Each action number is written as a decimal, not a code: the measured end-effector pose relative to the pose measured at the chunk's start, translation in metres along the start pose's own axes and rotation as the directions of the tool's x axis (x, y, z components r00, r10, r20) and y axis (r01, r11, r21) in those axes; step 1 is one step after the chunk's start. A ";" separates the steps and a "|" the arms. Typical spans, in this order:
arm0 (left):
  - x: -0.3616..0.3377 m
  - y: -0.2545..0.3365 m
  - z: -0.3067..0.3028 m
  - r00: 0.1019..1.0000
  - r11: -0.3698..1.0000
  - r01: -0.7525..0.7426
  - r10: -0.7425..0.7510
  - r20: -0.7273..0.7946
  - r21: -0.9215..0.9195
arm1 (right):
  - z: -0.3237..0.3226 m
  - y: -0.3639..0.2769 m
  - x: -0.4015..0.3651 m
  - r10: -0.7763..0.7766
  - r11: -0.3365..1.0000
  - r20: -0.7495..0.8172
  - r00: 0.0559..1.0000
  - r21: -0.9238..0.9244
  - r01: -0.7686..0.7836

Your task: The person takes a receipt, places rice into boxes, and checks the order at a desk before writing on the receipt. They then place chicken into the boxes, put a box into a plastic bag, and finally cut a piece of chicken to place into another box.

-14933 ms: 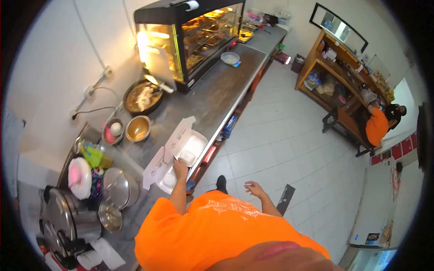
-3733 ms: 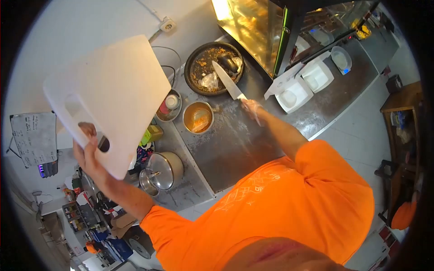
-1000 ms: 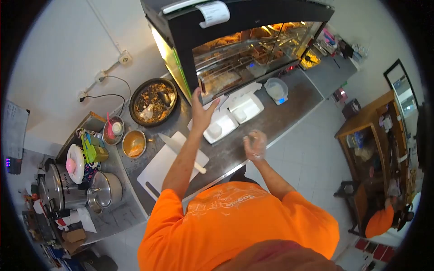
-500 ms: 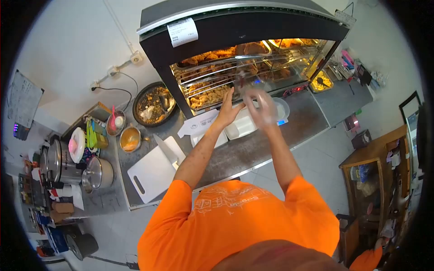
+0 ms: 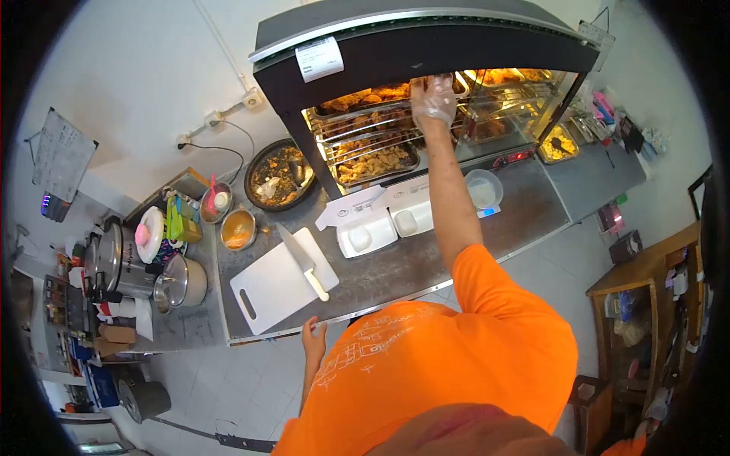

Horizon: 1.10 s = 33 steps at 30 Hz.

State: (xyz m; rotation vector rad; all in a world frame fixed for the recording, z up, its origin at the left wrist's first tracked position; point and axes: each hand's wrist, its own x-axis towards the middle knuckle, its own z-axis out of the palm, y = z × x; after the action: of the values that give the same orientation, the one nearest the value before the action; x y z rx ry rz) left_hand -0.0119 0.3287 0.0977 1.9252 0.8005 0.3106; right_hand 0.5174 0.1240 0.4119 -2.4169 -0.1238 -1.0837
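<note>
My right hand [image 5: 434, 100], in a clear plastic glove, reaches into the opening of the heated display cabinet [image 5: 426, 45]. Its thumb stands apart from the fingers, whose tips are partly out of sight near the upper tray of fried food [image 5: 365, 99]. Low at the counter's front edge is my left hand [image 5: 313, 333], its fingers curled; a small pale bit shows at them, too small to name. Two white takeaway boxes [image 5: 370, 249] lie with lids raised below the cabinet, each with a rounded white mound in it, the right one partly behind my forearm.
A knife [image 5: 300, 257] lies across the white cutting board [image 5: 262, 300]. Left of the cabinet are a dark pan of food [image 5: 262, 171] and a bowl of orange liquid [image 5: 239, 230]. A round clear container [image 5: 484, 188] stands right of my forearm. Pots [image 5: 182, 281] occupy the left counter.
My gloved right hand has moved up into the cabinet opening. My left hand has left the cabinet front and dropped to the counter's front edge, uncovering the boxes.
</note>
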 end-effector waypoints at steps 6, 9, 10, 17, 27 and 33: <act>-0.030 0.023 -0.017 0.919 0.907 0.341 -0.377 -0.115 -0.247 | 0.026 0.030 0.009 0.166 0.703 -0.012 0.986 0.702 -0.110; -0.013 0.027 -0.020 0.949 0.927 0.286 -0.309 -0.063 -0.242 | -0.008 0.014 0.007 0.051 0.933 -0.129 0.990 0.359 -0.001; -0.007 0.032 -0.022 0.948 0.926 0.287 -0.311 -0.064 -0.243 | -0.018 0.005 0.007 -0.069 0.997 -0.157 0.985 -0.052 0.061; 0.049 0.048 -0.018 0.999 0.994 -0.032 0.029 -0.028 -0.108 | -0.023 -0.091 -0.018 -0.393 0.884 0.621 0.678 0.052 0.465; 0.054 0.053 -0.020 1.000 0.964 0.008 -0.007 0.005 -0.265 | 0.096 -0.059 0.013 -0.177 0.913 0.384 0.906 0.409 0.005; 0.030 0.048 -0.045 0.957 0.911 0.277 -0.291 -0.002 -0.305 | 0.024 -0.087 0.012 0.142 -0.753 0.793 0.593 0.475 -0.456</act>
State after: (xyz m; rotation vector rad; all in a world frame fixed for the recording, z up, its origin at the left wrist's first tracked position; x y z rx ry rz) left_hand 0.0057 0.3656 0.1578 1.4968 0.9908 0.2821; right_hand 0.5175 0.2105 0.4413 -0.3153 0.0492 0.1896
